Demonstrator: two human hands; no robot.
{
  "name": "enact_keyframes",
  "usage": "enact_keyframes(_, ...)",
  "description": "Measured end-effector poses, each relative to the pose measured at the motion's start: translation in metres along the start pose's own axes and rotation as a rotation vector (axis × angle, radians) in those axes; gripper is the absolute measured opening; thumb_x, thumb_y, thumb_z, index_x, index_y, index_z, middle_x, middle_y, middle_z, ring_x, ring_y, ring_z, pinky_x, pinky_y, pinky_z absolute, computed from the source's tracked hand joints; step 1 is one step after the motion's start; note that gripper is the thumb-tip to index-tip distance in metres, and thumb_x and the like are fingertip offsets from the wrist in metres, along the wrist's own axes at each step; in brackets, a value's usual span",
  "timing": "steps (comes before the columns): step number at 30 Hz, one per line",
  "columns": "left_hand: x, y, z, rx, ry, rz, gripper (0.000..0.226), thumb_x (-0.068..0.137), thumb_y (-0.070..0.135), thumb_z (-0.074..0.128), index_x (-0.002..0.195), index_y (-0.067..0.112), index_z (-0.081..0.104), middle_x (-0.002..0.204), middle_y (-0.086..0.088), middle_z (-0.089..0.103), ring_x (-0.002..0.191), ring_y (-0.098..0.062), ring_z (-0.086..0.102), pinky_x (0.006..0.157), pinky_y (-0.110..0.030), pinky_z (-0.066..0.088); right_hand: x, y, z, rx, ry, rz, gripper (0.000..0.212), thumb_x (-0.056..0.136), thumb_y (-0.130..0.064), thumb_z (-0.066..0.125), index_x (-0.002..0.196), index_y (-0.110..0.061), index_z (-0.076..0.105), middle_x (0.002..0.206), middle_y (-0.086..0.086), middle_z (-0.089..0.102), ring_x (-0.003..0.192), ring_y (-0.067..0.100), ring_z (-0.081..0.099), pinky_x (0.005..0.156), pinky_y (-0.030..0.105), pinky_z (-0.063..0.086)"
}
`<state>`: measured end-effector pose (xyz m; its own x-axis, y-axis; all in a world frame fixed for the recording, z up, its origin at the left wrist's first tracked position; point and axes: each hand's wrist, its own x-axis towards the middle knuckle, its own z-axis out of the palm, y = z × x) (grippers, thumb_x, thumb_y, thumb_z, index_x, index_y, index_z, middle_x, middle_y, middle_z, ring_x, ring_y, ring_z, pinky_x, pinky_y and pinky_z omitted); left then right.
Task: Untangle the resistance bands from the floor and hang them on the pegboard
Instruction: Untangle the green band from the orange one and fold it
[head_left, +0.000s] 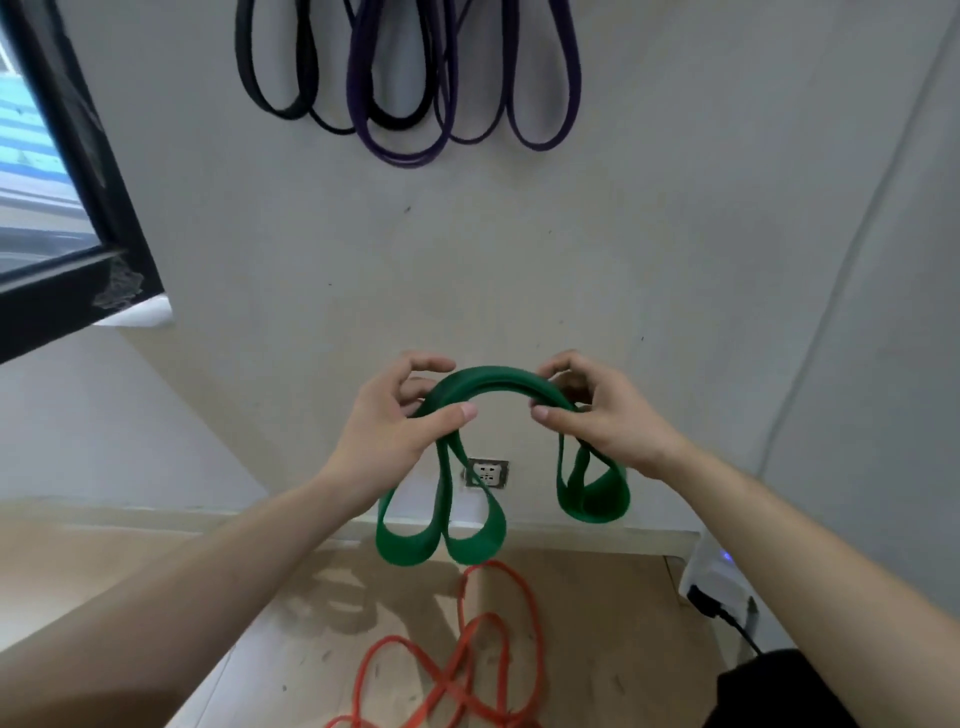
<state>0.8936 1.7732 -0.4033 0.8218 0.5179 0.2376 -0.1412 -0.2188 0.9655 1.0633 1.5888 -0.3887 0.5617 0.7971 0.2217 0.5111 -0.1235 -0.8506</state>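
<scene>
A wide green resistance band (493, 382), folded into several layers, arches between my two hands in front of the wall. My left hand (395, 431) pinches its left end and my right hand (597, 415) pinches its right end. Green loops hang down below each hand. An orange band (498, 639) lies in loose tangled loops on the floor beneath. Black bands (275, 98) and purple bands (545, 135) hang on the wall at the top; their pegs are out of frame.
A black-framed window (78, 208) stands open at the left. A wall socket (487, 473) sits low on the wall behind the green band. A white device with a black cable (717, 592) rests on the floor at the right.
</scene>
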Motion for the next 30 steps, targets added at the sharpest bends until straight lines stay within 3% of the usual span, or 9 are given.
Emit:
enact_keyframes(2,0.004,0.009,0.008,-0.014,0.04,0.025,0.033,0.083,0.017,0.082,0.111,0.024,0.065,0.094,-0.002,0.078,0.091,-0.022,0.076,0.091,-0.041,0.059,-0.002,-0.006,-0.004,0.007,0.065,-0.024,0.026,0.089,-0.017,0.075,0.111,-0.017,0.061,0.097,0.007,0.073,0.093,0.023,0.071,0.086,0.033,0.058)
enact_keyframes(7,0.031,0.058,0.025,-0.01,0.119,0.11,0.025,0.085,0.02,0.08,0.106,0.025,0.068,0.102,0.001,0.075,0.095,-0.016,0.074,0.093,-0.04,0.059,0.002,-0.03,-0.019,0.175,0.239,-0.062,0.022,0.091,-0.014,0.073,0.111,-0.02,0.063,0.099,0.009,0.073,0.092,0.028,0.072,0.091,0.052,0.057)
enact_keyframes(11,0.062,0.112,0.033,0.018,0.142,0.227,0.024,0.084,0.023,0.081,0.104,0.026,0.069,0.101,0.002,0.075,0.095,-0.018,0.074,0.092,-0.042,0.059,0.016,-0.065,-0.044,0.181,0.358,-0.146,0.023,0.09,-0.023,0.075,0.11,-0.03,0.066,0.101,0.002,0.073,0.092,0.027,0.072,0.088,0.054,0.058)
enact_keyframes(14,0.082,0.152,0.04,0.045,0.159,0.332,0.021,0.085,0.023,0.081,0.103,0.024,0.069,0.099,0.003,0.075,0.094,-0.019,0.073,0.09,-0.043,0.06,0.027,-0.097,-0.075,0.135,0.397,-0.197,0.027,0.09,-0.027,0.073,0.114,-0.034,0.066,0.103,-0.005,0.073,0.096,0.024,0.072,0.088,0.052,0.058)
enact_keyframes(19,0.109,0.218,0.052,0.048,0.199,0.457,0.019,0.086,0.024,0.08,0.1,0.027,0.067,0.096,0.003,0.074,0.091,-0.018,0.072,0.084,-0.039,0.061,0.043,-0.154,-0.123,0.051,0.451,-0.303,0.035,0.093,-0.018,0.07,0.126,-0.026,0.061,0.108,0.0,0.071,0.093,0.021,0.072,0.084,0.046,0.061)
enact_keyframes(24,0.134,0.273,0.062,0.02,0.232,0.538,0.019,0.086,0.03,0.08,0.099,0.027,0.067,0.095,0.001,0.075,0.09,-0.02,0.073,0.085,-0.046,0.061,0.06,-0.198,-0.153,-0.075,0.637,-0.404,0.051,0.094,-0.029,0.069,0.14,-0.041,0.049,0.112,-0.005,0.067,0.097,0.013,0.07,0.09,0.042,0.059)
enact_keyframes(27,0.147,0.301,0.069,-0.005,0.229,0.575,0.023,0.086,0.03,0.079,0.104,0.021,0.068,0.093,-0.003,0.075,0.086,-0.021,0.074,0.086,-0.048,0.06,0.068,-0.219,-0.16,-0.15,0.724,-0.488,0.051,0.096,-0.028,0.066,0.143,-0.037,0.049,0.112,-0.014,0.065,0.098,0.002,0.065,0.095,0.031,0.055)
enact_keyframes(30,0.16,0.321,0.073,-0.01,0.209,0.602,0.023,0.083,0.035,0.08,0.101,0.025,0.069,0.094,-0.001,0.076,0.089,-0.022,0.074,0.089,-0.049,0.059,0.076,-0.23,-0.167,-0.242,0.799,-0.553,0.053,0.098,-0.029,0.063,0.147,-0.035,0.045,0.115,-0.012,0.065,0.102,0.005,0.062,0.097,0.026,0.05)
